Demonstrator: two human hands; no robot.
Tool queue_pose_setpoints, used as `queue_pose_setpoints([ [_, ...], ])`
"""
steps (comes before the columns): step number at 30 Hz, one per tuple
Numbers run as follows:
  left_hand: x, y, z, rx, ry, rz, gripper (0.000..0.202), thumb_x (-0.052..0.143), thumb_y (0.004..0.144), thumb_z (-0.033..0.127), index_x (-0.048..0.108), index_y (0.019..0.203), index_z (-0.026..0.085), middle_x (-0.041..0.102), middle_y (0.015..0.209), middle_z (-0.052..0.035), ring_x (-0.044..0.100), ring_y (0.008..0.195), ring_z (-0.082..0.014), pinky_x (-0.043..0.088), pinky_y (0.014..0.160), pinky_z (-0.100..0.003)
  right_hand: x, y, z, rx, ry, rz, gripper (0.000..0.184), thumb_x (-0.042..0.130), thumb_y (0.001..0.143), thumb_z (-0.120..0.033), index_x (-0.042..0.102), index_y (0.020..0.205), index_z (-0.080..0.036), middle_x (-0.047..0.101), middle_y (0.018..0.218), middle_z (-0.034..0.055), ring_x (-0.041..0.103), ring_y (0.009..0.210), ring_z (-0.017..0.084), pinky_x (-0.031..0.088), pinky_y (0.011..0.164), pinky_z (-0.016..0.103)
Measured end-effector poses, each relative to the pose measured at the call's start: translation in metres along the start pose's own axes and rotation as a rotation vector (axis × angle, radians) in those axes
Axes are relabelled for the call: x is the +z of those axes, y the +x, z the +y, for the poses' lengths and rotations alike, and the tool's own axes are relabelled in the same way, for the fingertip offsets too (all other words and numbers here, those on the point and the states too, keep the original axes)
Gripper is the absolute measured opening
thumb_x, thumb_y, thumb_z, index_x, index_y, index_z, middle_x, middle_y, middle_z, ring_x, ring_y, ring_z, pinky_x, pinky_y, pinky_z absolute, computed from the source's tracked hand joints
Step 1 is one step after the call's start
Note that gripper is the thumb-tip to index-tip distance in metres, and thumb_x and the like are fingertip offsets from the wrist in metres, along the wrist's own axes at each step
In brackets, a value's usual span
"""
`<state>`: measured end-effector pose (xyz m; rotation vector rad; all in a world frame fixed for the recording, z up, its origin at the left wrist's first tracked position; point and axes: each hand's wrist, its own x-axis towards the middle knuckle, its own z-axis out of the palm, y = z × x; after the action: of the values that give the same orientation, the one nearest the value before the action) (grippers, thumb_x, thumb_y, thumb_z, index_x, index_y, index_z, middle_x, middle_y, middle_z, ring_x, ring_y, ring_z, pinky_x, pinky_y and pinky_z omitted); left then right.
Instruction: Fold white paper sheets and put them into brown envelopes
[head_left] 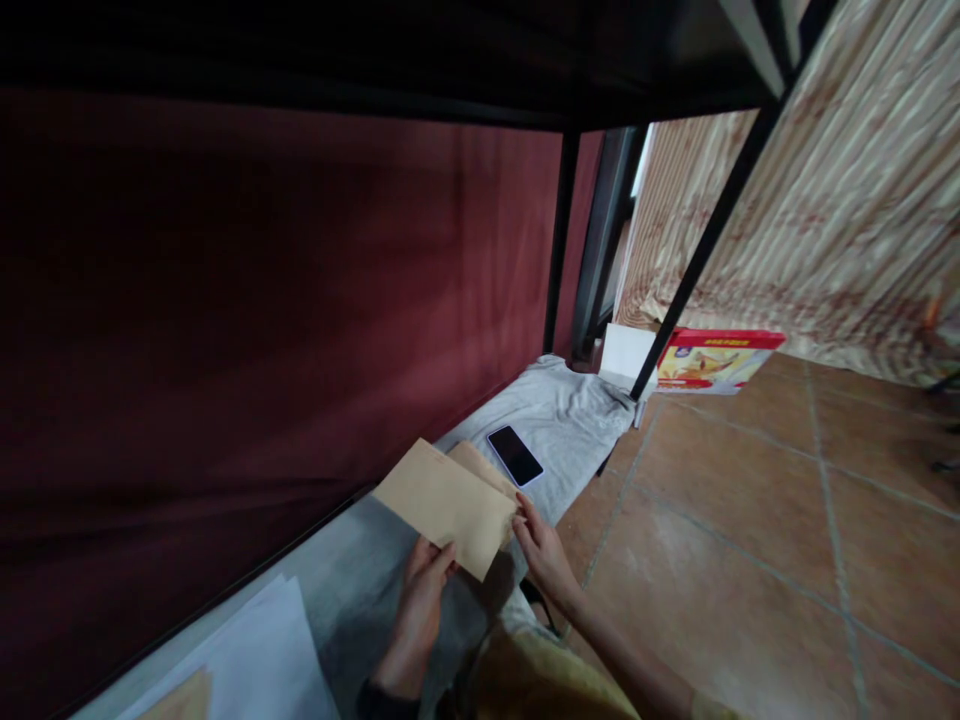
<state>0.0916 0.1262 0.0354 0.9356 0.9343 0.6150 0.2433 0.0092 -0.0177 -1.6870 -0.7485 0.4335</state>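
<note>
A tan kraft-paper envelope (446, 505), flat and tilted, is between my two hands above the grey cloth. My left hand (426, 592) pinches its near edge, thumb on top. At its right edge, my right hand (541, 548) has its thumb and fingers closed on the paper; the fingertips are partly hidden. A second tan paper piece (478, 463) shows behind the envelope, mostly covered by it; whether my right hand also grips it I cannot tell. Just beyond lies a dark-screened phone (515, 456) on the grey cloth (571, 410).
White sheets (259, 650) with a tan piece (180, 698) on top lie at the lower left. A dark red cloth (300, 300) hangs along the left. Black frame posts (562, 240) and a dark shelf (375, 60) enclose the space. A red-and-yellow box (716, 362) stands on the tiled floor (735, 560).
</note>
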Motion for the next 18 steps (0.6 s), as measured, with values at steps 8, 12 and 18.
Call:
queue_pose_setpoints([
  [8,0.029,0.037,-0.018,0.031,0.059,0.01,0.047,0.08,0.062,0.024,0.062,0.105,0.021,0.074,0.105,-0.0091,0.07,0.099,-0.0271,0.053,0.078,-0.034,-0.003,0.028,0.023,0.235,0.281,0.046,0.05,0.056,0.085,-0.057,0.067,0.111,-0.016,0.059,0.063,-0.0021,0.056,0.052,0.016,0.048,0.051,0.027],
  [12,0.03,0.055,-0.032,0.021,0.15,0.072,0.05,0.079,0.06,0.024,0.059,0.106,0.019,0.074,0.094,-0.0087,0.07,0.087,-0.0252,0.051,0.068,-0.031,-0.006,0.039,0.031,0.2,0.096,0.029,0.044,0.053,0.087,-0.052,0.07,0.11,-0.018,0.069,0.074,0.0021,0.066,0.068,0.021,0.052,0.064,0.03],
  [18,0.026,0.067,-0.048,-0.002,0.184,0.114,0.057,0.074,0.062,0.022,0.054,0.115,0.02,0.07,0.083,-0.0039,0.068,0.073,-0.0198,0.05,0.065,-0.029,-0.007,0.04,0.046,0.139,-0.135,0.033,0.042,0.046,0.09,-0.045,0.07,0.115,-0.021,0.076,0.094,0.0057,0.072,0.088,0.024,0.053,0.079,0.031],
])
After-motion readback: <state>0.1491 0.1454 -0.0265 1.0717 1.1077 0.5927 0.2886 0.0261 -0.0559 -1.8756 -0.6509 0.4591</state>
